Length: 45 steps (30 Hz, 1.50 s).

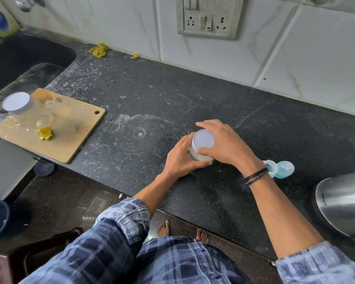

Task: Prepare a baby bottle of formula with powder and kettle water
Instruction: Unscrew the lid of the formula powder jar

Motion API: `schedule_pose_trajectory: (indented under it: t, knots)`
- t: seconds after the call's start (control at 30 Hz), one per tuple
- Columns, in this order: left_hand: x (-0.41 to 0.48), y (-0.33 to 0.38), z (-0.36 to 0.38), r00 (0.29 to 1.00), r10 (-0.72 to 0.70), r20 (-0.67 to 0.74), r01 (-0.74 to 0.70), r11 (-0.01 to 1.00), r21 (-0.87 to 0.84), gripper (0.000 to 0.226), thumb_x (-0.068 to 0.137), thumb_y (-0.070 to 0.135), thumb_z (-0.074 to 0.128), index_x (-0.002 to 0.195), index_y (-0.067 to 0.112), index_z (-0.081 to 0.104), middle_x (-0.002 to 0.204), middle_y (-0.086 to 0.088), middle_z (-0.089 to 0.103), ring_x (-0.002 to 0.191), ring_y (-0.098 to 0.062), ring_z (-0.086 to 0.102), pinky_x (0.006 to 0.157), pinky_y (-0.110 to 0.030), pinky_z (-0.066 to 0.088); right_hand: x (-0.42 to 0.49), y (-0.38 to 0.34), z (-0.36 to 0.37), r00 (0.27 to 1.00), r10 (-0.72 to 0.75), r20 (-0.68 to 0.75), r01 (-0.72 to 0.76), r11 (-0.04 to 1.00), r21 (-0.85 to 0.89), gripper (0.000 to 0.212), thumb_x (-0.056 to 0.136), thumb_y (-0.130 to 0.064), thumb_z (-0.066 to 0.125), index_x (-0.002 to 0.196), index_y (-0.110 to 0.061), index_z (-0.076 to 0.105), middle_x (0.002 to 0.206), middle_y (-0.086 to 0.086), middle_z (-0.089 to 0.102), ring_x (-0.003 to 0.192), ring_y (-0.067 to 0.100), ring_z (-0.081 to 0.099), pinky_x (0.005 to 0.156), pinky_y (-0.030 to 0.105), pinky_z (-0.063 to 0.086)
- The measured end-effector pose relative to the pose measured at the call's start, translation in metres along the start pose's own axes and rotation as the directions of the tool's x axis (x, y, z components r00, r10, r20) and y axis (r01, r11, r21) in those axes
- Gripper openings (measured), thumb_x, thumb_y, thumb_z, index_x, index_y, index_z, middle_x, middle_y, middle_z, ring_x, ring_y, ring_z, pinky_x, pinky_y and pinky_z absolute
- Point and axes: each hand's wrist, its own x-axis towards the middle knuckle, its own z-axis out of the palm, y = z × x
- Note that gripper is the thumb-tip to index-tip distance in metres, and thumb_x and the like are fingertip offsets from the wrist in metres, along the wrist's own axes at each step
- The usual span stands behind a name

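A small clear jar (199, 155) with a white lid (203, 140) stands on the dark counter (152, 99), pale powder showing inside. My left hand (180, 158) grips the jar's body from the left. My right hand (223, 144) curls over the lid from the right, thumb on its near rim. Behind my right wrist a baby bottle (281, 168) with a blue top lies on its side. A steel kettle (342, 203) stands at the right edge, partly cut off.
A wooden cutting board (70, 130) at the left carries a second white-lidded clear jar (21, 103) and a yellow scrap (45, 133). A dark sink (19, 58) lies beyond it. A switch and socket panel (208, 17) is on the tiled wall. A yellow scrubber (98, 50) sits by the wall.
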Motion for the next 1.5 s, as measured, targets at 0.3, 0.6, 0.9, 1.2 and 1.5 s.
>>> schedule_pose_trajectory:
  t: [0.3, 0.6, 0.9, 1.2, 1.5]
  knots:
    - [-0.001, 0.000, 0.000, 1.000, -0.004, 0.004, 0.005, 1.000, -0.027, 0.098, 0.063, 0.071, 0.081, 0.147, 0.033, 0.049, 0.138, 0.017, 0.056, 0.123, -0.007, 0.057, 0.100, -0.043, 0.053, -0.002, -0.001, 0.004, 1.000, 0.006, 0.012, -0.006, 1.000, -0.006, 0.081, 0.089, -0.028, 0.078, 0.159, -0.032, 0.038, 0.162, -0.006, 0.035, 0.143, 0.026, 0.040, 0.114, 0.045, 0.042]
    - [-0.001, 0.001, 0.000, 1.000, -0.009, 0.014, 0.009, 0.999, -0.038, 0.097, 0.063, 0.069, 0.080, 0.148, 0.035, 0.048, 0.138, 0.020, 0.056, 0.123, -0.006, 0.057, 0.101, -0.044, 0.053, 0.000, 0.003, 0.006, 0.996, -0.014, 0.085, 0.016, 1.000, -0.023, 0.085, 0.088, -0.028, 0.077, 0.161, -0.035, 0.034, 0.169, -0.009, 0.023, 0.152, 0.027, 0.026, 0.120, 0.052, 0.035]
    - [-0.002, 0.002, -0.001, 1.000, -0.002, 0.012, 0.002, 0.999, -0.040, 0.097, 0.064, 0.070, 0.079, 0.148, 0.033, 0.048, 0.137, 0.018, 0.056, 0.122, -0.006, 0.058, 0.100, -0.043, 0.053, 0.001, 0.004, 0.008, 0.997, -0.017, 0.078, 0.019, 0.999, -0.034, 0.082, 0.091, -0.025, 0.074, 0.161, -0.034, 0.033, 0.171, -0.008, 0.020, 0.152, 0.028, 0.027, 0.120, 0.052, 0.035]
    - [-0.001, 0.001, 0.000, 1.000, -0.003, 0.005, 0.003, 0.999, -0.037, 0.096, 0.063, 0.070, 0.082, 0.146, 0.035, 0.049, 0.133, 0.018, 0.057, 0.119, -0.008, 0.058, 0.098, -0.043, 0.054, 0.002, 0.005, 0.011, 1.000, -0.011, -0.003, 0.011, 1.000, 0.025, 0.075, 0.086, -0.018, 0.077, 0.154, -0.031, 0.047, 0.153, -0.005, 0.045, 0.135, 0.026, 0.044, 0.108, 0.038, 0.042]
    - [0.001, -0.002, 0.001, 1.000, 0.002, -0.002, -0.002, 1.000, -0.024, 0.090, 0.066, 0.060, 0.090, 0.142, 0.037, 0.050, 0.129, 0.020, 0.057, 0.116, -0.006, 0.059, 0.096, -0.043, 0.055, 0.007, 0.008, 0.008, 0.999, -0.016, -0.042, 0.020, 0.994, 0.107, 0.072, 0.085, -0.021, 0.080, 0.150, -0.033, 0.051, 0.148, -0.006, 0.048, 0.133, 0.024, 0.044, 0.099, 0.028, 0.036]
